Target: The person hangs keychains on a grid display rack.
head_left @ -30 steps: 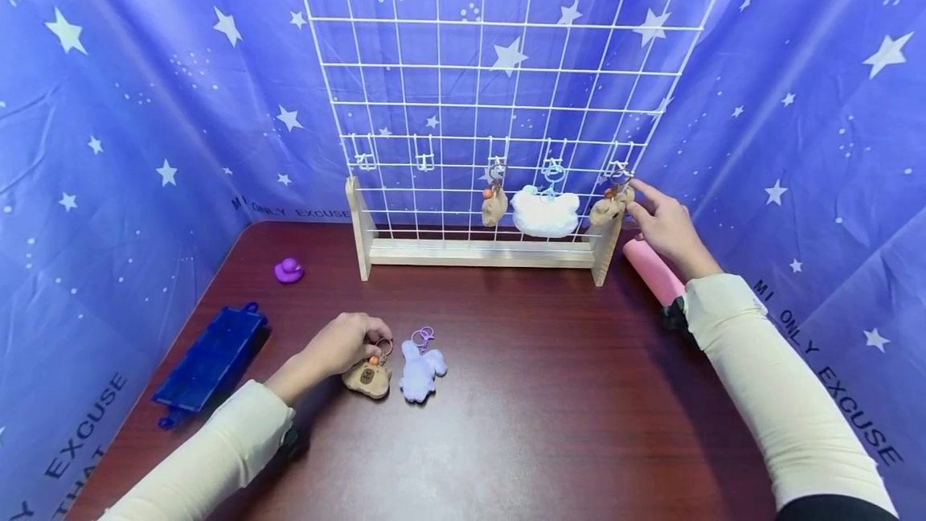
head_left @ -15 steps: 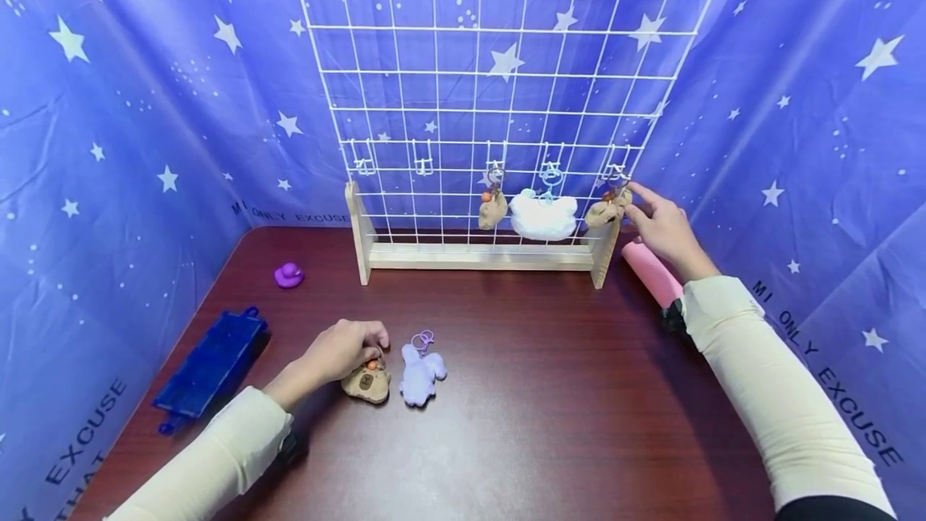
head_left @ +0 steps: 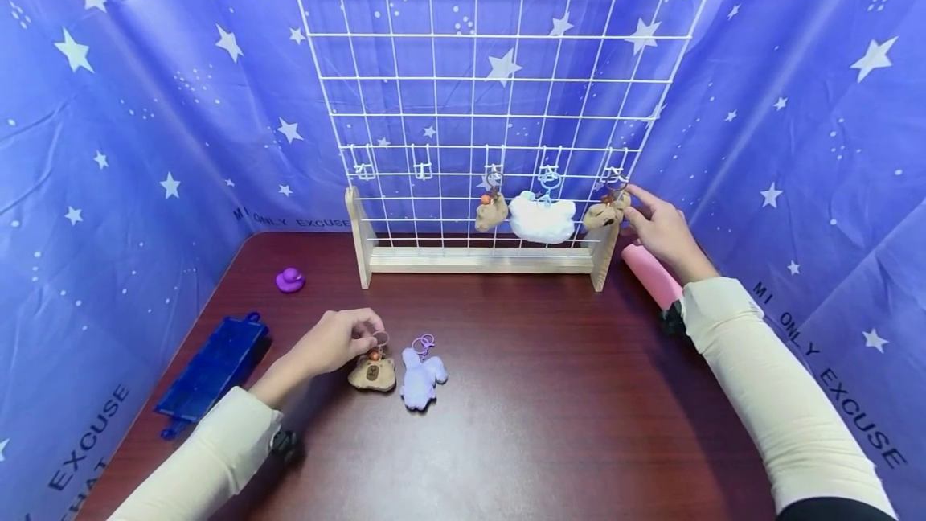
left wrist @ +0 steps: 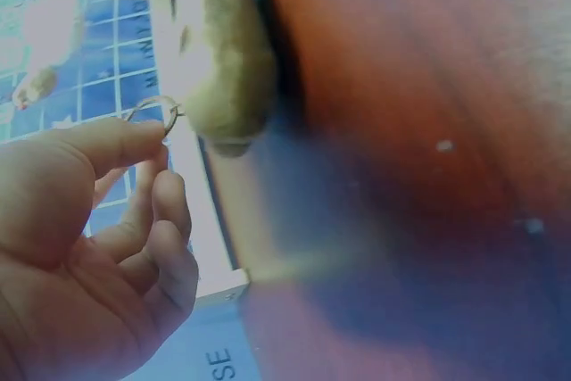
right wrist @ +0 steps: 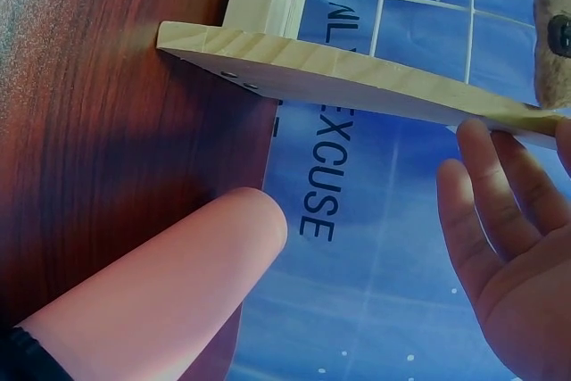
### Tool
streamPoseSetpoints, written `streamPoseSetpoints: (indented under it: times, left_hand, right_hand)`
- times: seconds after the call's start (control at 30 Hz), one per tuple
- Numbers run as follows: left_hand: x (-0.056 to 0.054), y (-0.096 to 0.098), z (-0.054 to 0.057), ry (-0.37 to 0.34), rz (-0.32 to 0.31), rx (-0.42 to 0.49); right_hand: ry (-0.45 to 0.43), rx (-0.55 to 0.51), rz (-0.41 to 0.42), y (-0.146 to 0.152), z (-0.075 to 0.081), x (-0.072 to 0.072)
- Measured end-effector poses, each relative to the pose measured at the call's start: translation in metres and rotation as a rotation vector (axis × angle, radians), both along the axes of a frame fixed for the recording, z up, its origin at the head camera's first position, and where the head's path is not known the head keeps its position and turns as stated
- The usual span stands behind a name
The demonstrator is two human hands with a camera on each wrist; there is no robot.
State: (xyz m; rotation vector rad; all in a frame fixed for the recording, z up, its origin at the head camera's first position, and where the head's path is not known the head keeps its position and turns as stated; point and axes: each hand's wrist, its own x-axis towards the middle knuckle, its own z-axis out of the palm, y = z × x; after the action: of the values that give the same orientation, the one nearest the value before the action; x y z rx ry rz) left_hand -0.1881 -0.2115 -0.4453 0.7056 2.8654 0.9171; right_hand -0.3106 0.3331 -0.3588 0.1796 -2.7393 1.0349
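Observation:
My left hand (head_left: 334,342) pinches the metal ring (left wrist: 153,106) of a brown plush keychain (head_left: 372,375) between thumb and forefinger. An orange bead shows above the plush, which looks just raised from the table in the left wrist view. Beside it lies a lilac plush keychain (head_left: 419,380) with a purple ring. At the right end of the white wire grid rack (head_left: 473,115), my right hand (head_left: 661,225) stays by a hanging brown plush keychain (head_left: 606,211), fingers mostly straight, some against the wooden upright (right wrist: 357,69). Its forefinger is out of the right wrist view.
A white plush keychain (head_left: 542,219) and another brown one (head_left: 492,213) hang from the grid. Two bare hooks (head_left: 423,171) are at its left. A blue tray (head_left: 213,372) and purple duck (head_left: 290,281) lie left; a pink cylinder (head_left: 651,273) lies under the right forearm.
My left hand has taken the ring of the brown plush keychain and drawn it up and slightly right. The right hand stays at the rack's right end. The head view has shifted slightly.

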Motion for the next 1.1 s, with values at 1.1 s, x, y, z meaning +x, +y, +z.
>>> streamPoseSetpoints:
  times: [1.1]
  left_hand:
    - [-0.050,0.030,0.096,0.170,0.070,0.068]
  right_hand:
    - [0.016,0.004,-0.019,0.000,-0.002,-0.001]
